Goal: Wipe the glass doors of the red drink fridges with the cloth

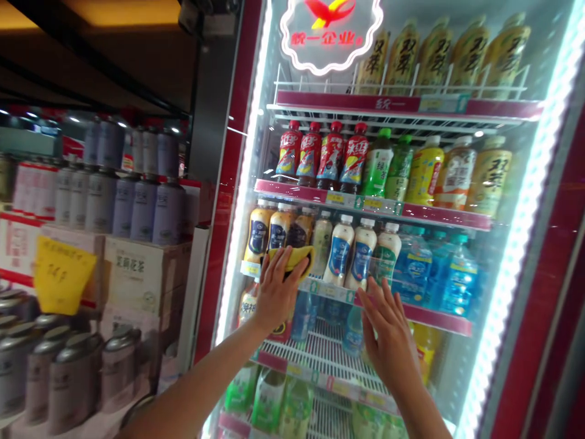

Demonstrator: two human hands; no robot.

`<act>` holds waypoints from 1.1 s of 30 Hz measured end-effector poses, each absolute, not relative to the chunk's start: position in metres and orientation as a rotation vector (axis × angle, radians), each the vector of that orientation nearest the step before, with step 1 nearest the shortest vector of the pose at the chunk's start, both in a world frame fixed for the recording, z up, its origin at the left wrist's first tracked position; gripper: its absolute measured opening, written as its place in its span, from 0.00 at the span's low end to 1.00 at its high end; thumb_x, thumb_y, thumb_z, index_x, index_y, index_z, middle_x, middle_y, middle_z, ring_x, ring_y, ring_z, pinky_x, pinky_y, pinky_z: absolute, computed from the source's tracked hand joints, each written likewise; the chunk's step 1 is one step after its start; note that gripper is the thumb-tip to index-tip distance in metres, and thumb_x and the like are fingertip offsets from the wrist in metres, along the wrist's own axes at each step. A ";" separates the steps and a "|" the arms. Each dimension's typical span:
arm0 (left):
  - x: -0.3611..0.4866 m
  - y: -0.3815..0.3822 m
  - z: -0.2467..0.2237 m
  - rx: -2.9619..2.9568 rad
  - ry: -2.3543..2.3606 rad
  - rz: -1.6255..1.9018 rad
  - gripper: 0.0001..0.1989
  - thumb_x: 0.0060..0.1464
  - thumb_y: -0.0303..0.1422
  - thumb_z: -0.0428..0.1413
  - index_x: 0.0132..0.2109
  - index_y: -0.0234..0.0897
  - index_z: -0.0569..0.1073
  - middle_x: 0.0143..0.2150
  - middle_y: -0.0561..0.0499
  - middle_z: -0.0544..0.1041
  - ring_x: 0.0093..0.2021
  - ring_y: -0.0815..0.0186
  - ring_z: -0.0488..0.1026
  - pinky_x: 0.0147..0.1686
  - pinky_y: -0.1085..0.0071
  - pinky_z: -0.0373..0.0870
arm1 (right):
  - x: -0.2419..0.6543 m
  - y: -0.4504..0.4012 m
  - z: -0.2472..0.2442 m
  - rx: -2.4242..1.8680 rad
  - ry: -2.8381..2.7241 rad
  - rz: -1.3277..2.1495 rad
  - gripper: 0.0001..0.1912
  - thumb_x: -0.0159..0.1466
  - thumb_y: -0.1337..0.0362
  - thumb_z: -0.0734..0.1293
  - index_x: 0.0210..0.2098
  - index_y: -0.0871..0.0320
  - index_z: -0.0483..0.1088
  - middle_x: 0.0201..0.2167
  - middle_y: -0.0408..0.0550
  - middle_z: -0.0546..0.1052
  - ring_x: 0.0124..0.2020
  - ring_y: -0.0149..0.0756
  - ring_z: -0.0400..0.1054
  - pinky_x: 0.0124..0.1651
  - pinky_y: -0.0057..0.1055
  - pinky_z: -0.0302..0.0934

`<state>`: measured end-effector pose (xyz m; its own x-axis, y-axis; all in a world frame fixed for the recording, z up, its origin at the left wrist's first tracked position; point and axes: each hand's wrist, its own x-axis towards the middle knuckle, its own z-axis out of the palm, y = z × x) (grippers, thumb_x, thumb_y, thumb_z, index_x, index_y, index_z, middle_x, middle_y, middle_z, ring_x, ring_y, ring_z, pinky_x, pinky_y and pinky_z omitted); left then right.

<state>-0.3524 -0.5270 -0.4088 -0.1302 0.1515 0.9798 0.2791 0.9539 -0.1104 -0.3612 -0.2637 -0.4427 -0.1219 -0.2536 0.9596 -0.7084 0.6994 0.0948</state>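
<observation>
A lit drinks cooler with a glass front stands before me, its shelves full of bottles. My left hand (280, 289) presses a folded yellow cloth (301, 259) with a dark underside against the glass, in front of the third shelf from the top. To its right, my right hand (388, 323) is raised with fingers spread, at the glass below the white-capped bottles (362, 255); it holds nothing. Behind the glass, red-capped bottles (332, 155) stand on the shelf above, and blue bottles (414, 265) stand to the right of the white-capped ones.
The cooler's red frame (228, 171) runs down its left side. Left of it, a display holds purple and grey canisters (169, 213), cartons (132, 280) and a yellow price sign (64, 274). A round-edged lit logo (329, 39) is at the cooler's top.
</observation>
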 end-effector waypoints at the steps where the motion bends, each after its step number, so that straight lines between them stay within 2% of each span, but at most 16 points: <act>1: -0.354 -0.530 -0.404 -0.259 -1.676 -0.170 0.31 0.63 0.26 0.49 0.70 0.54 0.60 0.74 0.47 0.57 0.74 0.52 0.55 0.73 0.44 0.49 | -0.362 -0.259 -0.443 0.782 -1.688 0.456 0.30 0.72 0.71 0.58 0.71 0.46 0.57 0.72 0.51 0.61 0.75 0.53 0.48 0.67 0.68 0.58; 4: -0.362 -0.519 -0.366 -0.053 -1.550 -0.367 0.31 0.64 0.28 0.49 0.72 0.48 0.58 0.75 0.43 0.55 0.74 0.48 0.53 0.72 0.41 0.46 | -0.363 -0.248 -0.440 0.770 -1.685 0.458 0.31 0.72 0.71 0.59 0.71 0.46 0.56 0.71 0.50 0.62 0.75 0.51 0.47 0.67 0.67 0.58; 8: -0.373 -0.475 -0.326 -0.080 -1.539 -0.390 0.31 0.64 0.28 0.48 0.72 0.50 0.59 0.75 0.47 0.54 0.75 0.47 0.50 0.73 0.40 0.41 | -0.364 -0.244 -0.438 0.762 -1.707 0.466 0.31 0.72 0.72 0.58 0.72 0.46 0.55 0.72 0.49 0.61 0.75 0.51 0.46 0.68 0.64 0.59; 10: -0.373 -0.460 -0.335 -0.190 -1.587 -0.301 0.31 0.64 0.27 0.49 0.71 0.52 0.60 0.75 0.48 0.54 0.75 0.49 0.49 0.73 0.41 0.41 | -0.364 -0.243 -0.440 0.770 -1.716 0.453 0.33 0.71 0.73 0.58 0.72 0.46 0.53 0.72 0.49 0.60 0.75 0.50 0.46 0.69 0.63 0.58; 14: -0.364 -0.466 -0.389 -0.465 -1.691 -0.034 0.32 0.64 0.26 0.51 0.69 0.59 0.61 0.74 0.50 0.59 0.74 0.53 0.53 0.73 0.44 0.47 | -0.366 -0.235 -0.447 0.788 -1.729 0.419 0.34 0.71 0.74 0.58 0.73 0.47 0.52 0.72 0.49 0.61 0.75 0.49 0.47 0.70 0.61 0.57; 16: -0.359 -0.477 -0.408 -0.482 -1.709 0.014 0.33 0.63 0.26 0.52 0.70 0.59 0.60 0.74 0.49 0.59 0.74 0.54 0.55 0.73 0.46 0.48 | -0.367 -0.229 -0.449 0.798 -1.729 0.404 0.34 0.71 0.73 0.58 0.73 0.47 0.52 0.71 0.48 0.62 0.75 0.49 0.48 0.70 0.60 0.58; 18: -0.358 -0.481 -0.407 -0.382 -1.697 -0.050 0.33 0.63 0.25 0.51 0.72 0.55 0.57 0.74 0.46 0.57 0.74 0.52 0.55 0.72 0.44 0.48 | -0.367 -0.224 -0.447 0.801 -1.719 0.396 0.33 0.71 0.73 0.58 0.73 0.46 0.52 0.71 0.47 0.63 0.74 0.48 0.49 0.69 0.61 0.59; 21: -0.366 -0.464 -0.374 -0.153 -1.610 -0.264 0.33 0.65 0.27 0.50 0.73 0.50 0.54 0.75 0.43 0.54 0.74 0.48 0.52 0.72 0.39 0.46 | -0.368 -0.219 -0.442 0.787 -1.700 0.422 0.32 0.72 0.72 0.58 0.73 0.46 0.53 0.70 0.48 0.65 0.74 0.49 0.50 0.68 0.60 0.61; 25: -0.378 -0.422 -0.340 -0.121 -1.548 -0.288 0.34 0.64 0.26 0.50 0.73 0.51 0.53 0.76 0.44 0.51 0.75 0.47 0.49 0.71 0.36 0.44 | -0.366 -0.214 -0.439 0.768 -1.701 0.467 0.32 0.72 0.72 0.58 0.73 0.45 0.53 0.70 0.48 0.64 0.74 0.49 0.50 0.67 0.61 0.62; 27: -0.377 -0.411 -0.348 -0.245 -1.582 -0.156 0.36 0.64 0.25 0.51 0.74 0.53 0.53 0.77 0.45 0.50 0.75 0.47 0.48 0.72 0.37 0.45 | -0.366 -0.211 -0.441 0.771 -1.703 0.457 0.33 0.72 0.72 0.58 0.73 0.45 0.52 0.71 0.47 0.63 0.74 0.49 0.50 0.68 0.62 0.60; 31: -0.364 -0.429 -0.398 -0.531 -1.660 0.139 0.37 0.62 0.25 0.53 0.73 0.54 0.53 0.75 0.45 0.55 0.75 0.51 0.51 0.72 0.43 0.47 | -0.369 -0.194 -0.447 0.759 -1.712 0.408 0.33 0.71 0.73 0.58 0.73 0.47 0.52 0.71 0.48 0.63 0.74 0.50 0.49 0.69 0.63 0.59; 33: -0.360 -0.444 -0.417 -0.541 -1.679 0.149 0.38 0.62 0.24 0.53 0.73 0.55 0.53 0.76 0.46 0.55 0.74 0.52 0.53 0.73 0.45 0.48 | -0.371 -0.181 -0.449 0.741 -1.719 0.384 0.31 0.71 0.72 0.58 0.72 0.48 0.55 0.71 0.49 0.63 0.74 0.51 0.49 0.68 0.63 0.59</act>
<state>-0.3595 -0.4439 -0.4166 -0.0864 0.4296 0.8989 0.2644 0.8798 -0.3951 -0.3712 -0.1810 -0.4489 -0.1328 -0.2761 0.9519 -0.6547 0.7455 0.1249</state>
